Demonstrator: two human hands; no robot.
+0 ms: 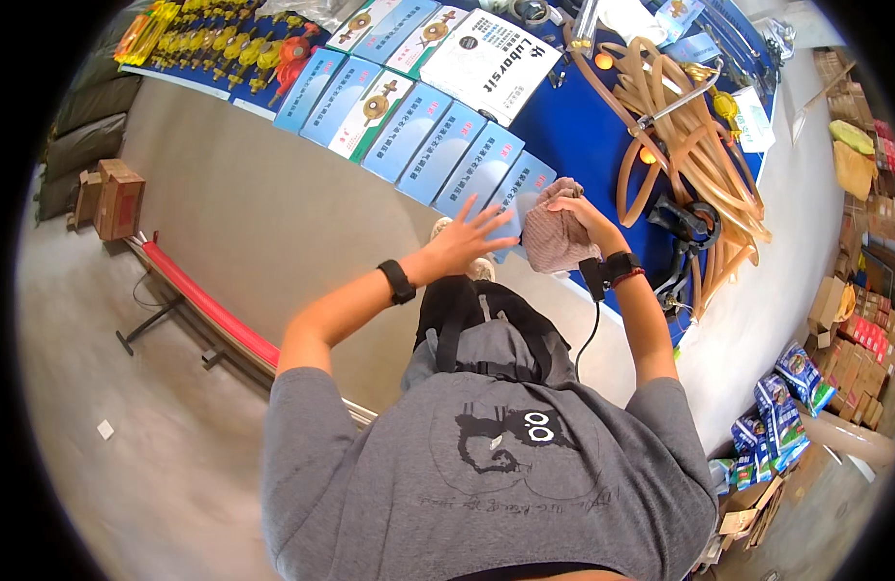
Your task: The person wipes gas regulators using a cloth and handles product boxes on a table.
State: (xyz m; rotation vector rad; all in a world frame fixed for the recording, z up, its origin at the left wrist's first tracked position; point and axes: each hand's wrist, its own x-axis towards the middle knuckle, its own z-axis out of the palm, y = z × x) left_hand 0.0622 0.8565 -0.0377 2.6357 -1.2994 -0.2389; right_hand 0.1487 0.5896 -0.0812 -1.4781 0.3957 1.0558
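One crumpled pinkish cloth [554,237] is bunched in the right hand [588,218], whose fingers grip it at the near edge of the blue worktop [585,126], just beside the end of a row of light-blue boxes [474,160]. The left hand [459,244] has its fingers spread and grasping nothing, overlapping the nearest box in view; whether they touch it, I cannot tell.

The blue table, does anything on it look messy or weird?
Yes, the tan hoses look messiest: they lie at the right of the blue table in tangled, overlapping loops, while the light blue boxes sit in neat rows. The cloth in the right hand is just crumpled. I see no spill.
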